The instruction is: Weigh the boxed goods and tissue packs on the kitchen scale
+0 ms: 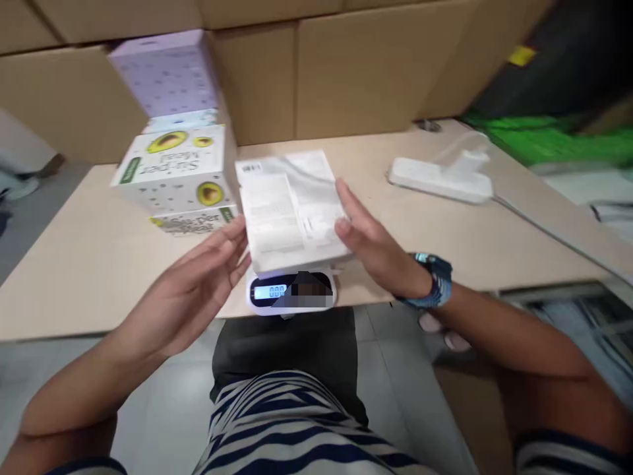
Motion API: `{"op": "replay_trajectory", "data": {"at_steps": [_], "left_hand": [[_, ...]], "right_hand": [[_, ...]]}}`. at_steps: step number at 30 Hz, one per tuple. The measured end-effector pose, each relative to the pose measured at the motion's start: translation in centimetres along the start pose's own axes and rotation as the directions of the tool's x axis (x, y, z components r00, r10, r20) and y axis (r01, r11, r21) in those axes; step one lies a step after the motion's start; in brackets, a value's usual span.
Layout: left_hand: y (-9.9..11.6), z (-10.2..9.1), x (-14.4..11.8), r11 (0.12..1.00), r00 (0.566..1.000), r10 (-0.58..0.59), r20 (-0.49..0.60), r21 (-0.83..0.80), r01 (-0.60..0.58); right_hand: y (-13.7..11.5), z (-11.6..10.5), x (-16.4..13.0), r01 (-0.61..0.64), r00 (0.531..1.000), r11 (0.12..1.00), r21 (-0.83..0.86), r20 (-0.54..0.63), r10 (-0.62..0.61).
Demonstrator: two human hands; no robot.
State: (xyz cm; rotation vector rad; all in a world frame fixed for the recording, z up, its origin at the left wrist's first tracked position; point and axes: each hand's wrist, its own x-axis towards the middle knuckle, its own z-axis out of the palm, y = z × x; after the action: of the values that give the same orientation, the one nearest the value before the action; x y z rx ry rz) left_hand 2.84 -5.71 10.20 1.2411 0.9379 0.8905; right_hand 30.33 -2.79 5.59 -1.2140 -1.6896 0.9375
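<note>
A flat white pouch [291, 218] with printed panels and a barcode is above a small digital kitchen scale [291, 307], hiding most of it. The scale's lit display appears to read zeros. My right hand [373, 244] grips the pouch by its right edge, the thumb over the top face. At the left edge, my left hand [198, 284] has its fingers stretched out, the tips beside or lightly touching the pouch. Whether the pouch rests on the scale's platform cannot be made out.
White boxes with avocado pictures [182, 161] and a lilac box [165, 76] are stacked at the back left. Brown cartons [356, 79] line the table's rear. A white power strip [440, 178] with a plug and cable lies to the right. The table's front edge is close to my body.
</note>
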Motion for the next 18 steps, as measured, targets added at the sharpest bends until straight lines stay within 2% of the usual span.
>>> {"op": "replay_trajectory", "data": {"at_steps": [2,5,7,9,11,15,18], "left_hand": [[-1.2,-0.8,-0.8,0.988,0.995,-0.092,-0.029,-0.125,0.088],[-2.5,-1.4,-0.8,0.988,0.998,-0.058,-0.01,-0.143,0.056],[-3.3,-1.8,-0.2,0.998,1.0,0.006,0.003,-0.059,-0.006],[-4.2,-2.3,0.8,0.997,0.998,0.055,0.01,0.056,-0.056],[-5.2,-3.0,2.1,0.979,0.994,0.101,0.028,0.175,-0.104],[-6.7,-4.3,5.0,0.917,0.976,0.158,0.151,0.345,-0.202],[-7.7,-5.1,6.8,0.896,0.956,0.204,0.21,0.353,-0.269]], "right_hand": [[1.4,0.9,0.6,-0.008,0.999,1.0,-0.028,0.042,0.01],[3.5,1.3,0.8,0.055,0.998,0.995,0.078,-0.018,-0.054],[4.6,1.3,1.1,0.096,0.99,0.985,0.141,-0.117,-0.079],[5.5,1.5,1.8,0.118,0.974,0.985,0.128,-0.21,-0.09],[6.0,1.8,3.0,0.112,0.963,0.989,0.093,-0.255,-0.085],[6.3,2.5,5.7,0.079,0.978,0.988,0.135,-0.203,-0.05],[6.6,3.1,7.3,0.077,0.989,0.978,0.195,-0.142,-0.05]]}}
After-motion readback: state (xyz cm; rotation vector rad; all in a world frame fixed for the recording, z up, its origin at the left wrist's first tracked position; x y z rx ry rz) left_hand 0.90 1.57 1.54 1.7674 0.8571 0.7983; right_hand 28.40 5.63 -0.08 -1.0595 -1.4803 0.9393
